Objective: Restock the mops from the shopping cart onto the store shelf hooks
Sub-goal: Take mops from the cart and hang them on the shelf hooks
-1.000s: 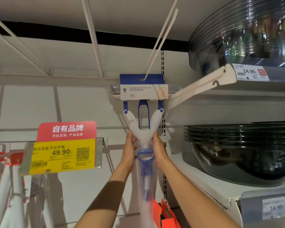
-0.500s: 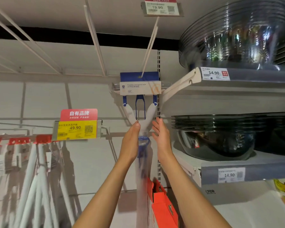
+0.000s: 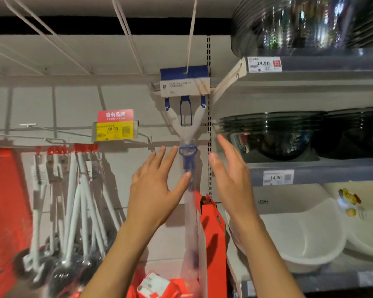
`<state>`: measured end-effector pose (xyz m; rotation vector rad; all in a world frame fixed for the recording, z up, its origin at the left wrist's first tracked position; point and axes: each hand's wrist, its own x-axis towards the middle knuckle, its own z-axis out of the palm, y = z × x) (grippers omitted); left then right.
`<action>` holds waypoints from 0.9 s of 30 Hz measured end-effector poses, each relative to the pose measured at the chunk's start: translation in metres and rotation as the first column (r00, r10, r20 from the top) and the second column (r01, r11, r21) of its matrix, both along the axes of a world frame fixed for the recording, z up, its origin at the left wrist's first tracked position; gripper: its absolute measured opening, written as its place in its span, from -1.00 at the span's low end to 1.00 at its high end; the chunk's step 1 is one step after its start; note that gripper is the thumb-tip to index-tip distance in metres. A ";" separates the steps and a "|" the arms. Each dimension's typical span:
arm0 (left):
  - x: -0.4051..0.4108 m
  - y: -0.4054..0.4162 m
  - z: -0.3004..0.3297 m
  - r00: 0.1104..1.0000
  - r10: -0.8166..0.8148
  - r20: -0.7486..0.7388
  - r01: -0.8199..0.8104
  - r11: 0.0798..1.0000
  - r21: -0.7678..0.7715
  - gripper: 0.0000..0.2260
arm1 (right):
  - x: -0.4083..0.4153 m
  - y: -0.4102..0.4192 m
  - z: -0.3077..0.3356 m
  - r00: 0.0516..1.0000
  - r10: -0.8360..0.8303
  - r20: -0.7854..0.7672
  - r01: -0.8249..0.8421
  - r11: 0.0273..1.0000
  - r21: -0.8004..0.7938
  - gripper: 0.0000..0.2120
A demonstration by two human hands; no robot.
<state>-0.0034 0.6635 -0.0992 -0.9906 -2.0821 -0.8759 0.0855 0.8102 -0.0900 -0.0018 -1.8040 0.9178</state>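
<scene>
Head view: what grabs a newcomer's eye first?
The blue-and-white mop hanging from a shelf hook at centre, its blue card at the top and handle running down. Both hands are spread open just below its head: left hand with the thumb at the handle, right hand apart from it. Right of that, stacked dark glass bowls sit on a shelf.
</scene>
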 end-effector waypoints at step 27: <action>0.079 -0.127 -0.114 0.878 -0.477 0.047 0.474 0.849 -0.233 -0.26 | 0.171 -0.204 -0.156 0.568 -0.743 0.353 0.758 0.640 0.129 -0.28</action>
